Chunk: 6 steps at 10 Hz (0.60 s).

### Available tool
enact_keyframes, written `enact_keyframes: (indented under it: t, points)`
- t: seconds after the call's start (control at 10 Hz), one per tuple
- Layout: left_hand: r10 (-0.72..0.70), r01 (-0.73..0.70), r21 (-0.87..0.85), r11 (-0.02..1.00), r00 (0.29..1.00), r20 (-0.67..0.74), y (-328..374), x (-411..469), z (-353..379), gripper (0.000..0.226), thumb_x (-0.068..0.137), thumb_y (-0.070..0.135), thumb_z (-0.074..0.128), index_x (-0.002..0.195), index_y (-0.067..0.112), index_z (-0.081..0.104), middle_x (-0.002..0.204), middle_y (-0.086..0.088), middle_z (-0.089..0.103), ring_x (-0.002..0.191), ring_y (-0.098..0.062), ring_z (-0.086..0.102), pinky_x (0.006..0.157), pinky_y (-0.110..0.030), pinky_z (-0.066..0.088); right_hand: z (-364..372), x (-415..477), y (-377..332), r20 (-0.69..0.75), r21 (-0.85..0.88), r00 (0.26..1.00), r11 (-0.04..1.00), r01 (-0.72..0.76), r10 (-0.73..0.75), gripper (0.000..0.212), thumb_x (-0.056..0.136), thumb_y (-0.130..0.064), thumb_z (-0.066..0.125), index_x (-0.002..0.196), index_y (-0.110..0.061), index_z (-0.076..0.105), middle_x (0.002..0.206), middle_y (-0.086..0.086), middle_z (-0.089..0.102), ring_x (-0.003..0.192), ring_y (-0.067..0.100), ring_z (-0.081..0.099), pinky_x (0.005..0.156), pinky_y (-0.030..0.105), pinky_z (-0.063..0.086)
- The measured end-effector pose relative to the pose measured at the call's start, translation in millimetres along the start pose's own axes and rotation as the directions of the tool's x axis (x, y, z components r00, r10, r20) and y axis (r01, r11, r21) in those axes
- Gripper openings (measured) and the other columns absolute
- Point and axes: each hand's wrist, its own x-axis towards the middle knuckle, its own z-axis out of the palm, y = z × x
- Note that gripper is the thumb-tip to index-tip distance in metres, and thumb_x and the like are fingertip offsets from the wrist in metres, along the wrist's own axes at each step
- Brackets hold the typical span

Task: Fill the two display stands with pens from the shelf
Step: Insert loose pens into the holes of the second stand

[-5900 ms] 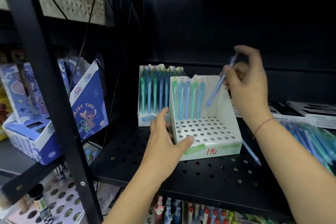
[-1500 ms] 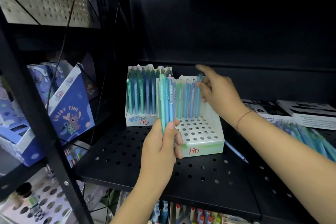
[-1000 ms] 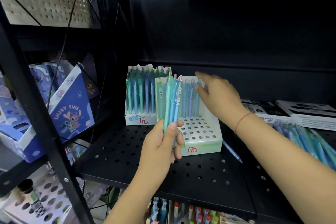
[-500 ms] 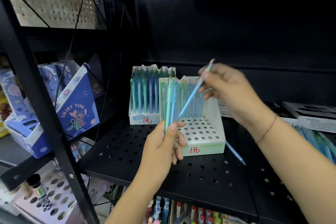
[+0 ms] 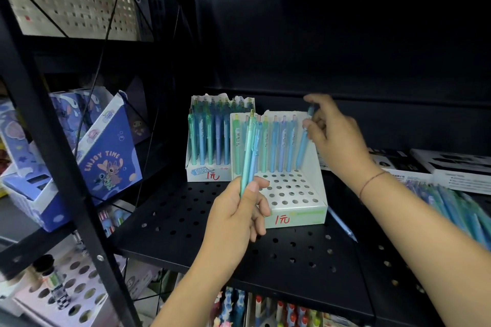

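Blue pens (image 5: 210,138) are seemingly packed in the far stand (image 5: 204,174); only the back row of the near stand (image 5: 295,194) is filled. One pen (image 5: 302,146) is pinched there by the right hand (image 5: 337,141), spares (image 5: 249,148) gripped in the left hand (image 5: 236,218).

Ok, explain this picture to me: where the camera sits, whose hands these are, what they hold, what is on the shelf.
No machine here: a person wears one camera on the head, looking down at their bare hands. The left hand grips a few green and blue pens. The right hand pinches one blue pen at the back row of the front stand, most holes empty. The rear stand looks full. On the black shelf lie a loose pen and, far right, a pile of pens.
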Motion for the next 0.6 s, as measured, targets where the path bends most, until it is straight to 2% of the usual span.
enact_keyframes:
  t: [0.2, 0.3, 0.4, 0.5, 0.6]
  points:
    - [-0.001, 0.001, -0.003, 1.0, 1.0, -0.001, -0.5, 0.2, -0.3, 0.025, 0.101, 0.026, 0.039, 0.1, 0.019, 0.062, 0.069, -0.001, 0.059, 0.051, -0.014, 0.049, 0.045, -0.021, 0.039, 4.2, 2.9, 4.9, -0.025, -0.054, 0.999, 0.998, 0.039, -0.041, 0.042, 0.096, -0.017, 0.054, 0.136, -0.024, 0.046, 0.087, -0.004, 0.053, 0.075, 0.012, 0.051, 0.068, 0.026, 0.043]
    - [-0.004, 0.004, -0.001, 1.0, 1.0, -0.002, -0.5, 0.2, -0.2, 0.025, 0.101, 0.027, 0.039, 0.1, 0.019, 0.062, 0.069, -0.002, 0.059, 0.051, -0.015, 0.049, 0.045, -0.021, 0.04, 4.9, 4.8, 7.5, -0.064, -0.11, 0.998, 0.994, 0.02, -0.027, 0.044, 0.096, -0.021, 0.053, 0.138, -0.026, 0.044, 0.093, -0.005, 0.05, 0.081, 0.012, 0.05, 0.071, 0.028, 0.043]
    - [0.001, -0.001, 0.003, 1.0, 1.0, -0.003, -0.8, 0.5, 0.2, 0.025, 0.1, 0.027, 0.039, 0.1, 0.019, 0.062, 0.068, -0.001, 0.059, 0.051, -0.014, 0.049, 0.045, -0.021, 0.04, 4.4, 6.0, 9.1, -0.078, -0.018, 0.996, 0.999, -0.034, 0.033, 0.038, 0.095, -0.02, 0.054, 0.132, -0.025, 0.05, 0.089, -0.001, 0.053, 0.079, 0.012, 0.051, 0.072, 0.027, 0.045]
    - [0.005, -0.005, 0.009, 1.0, 1.0, -0.003, -1.3, 0.5, 0.3, 0.025, 0.1, 0.028, 0.039, 0.1, 0.019, 0.062, 0.068, 0.0, 0.059, 0.051, -0.014, 0.049, 0.045, -0.021, 0.04, 5.0, 6.6, 9.7, -0.126, 0.085, 0.99, 0.995, -0.058, 0.069, 0.023, 0.095, -0.015, 0.054, 0.116, -0.019, 0.062, 0.094, -0.004, 0.059, 0.082, 0.007, 0.054, 0.076, 0.021, 0.047]
    - [0.006, -0.006, 0.011, 1.0, 1.0, 0.0, -1.4, 0.7, -0.3, 0.025, 0.1, 0.028, 0.039, 0.101, 0.019, 0.062, 0.068, 0.0, 0.06, 0.051, -0.014, 0.049, 0.045, -0.021, 0.04, 6.3, 7.0, 6.9, -0.128, 0.109, 0.989, 0.993, -0.054, 0.068, 0.024, 0.094, -0.013, 0.056, 0.116, -0.018, 0.062, 0.09, -0.004, 0.06, 0.076, 0.006, 0.054, 0.071, 0.018, 0.046]
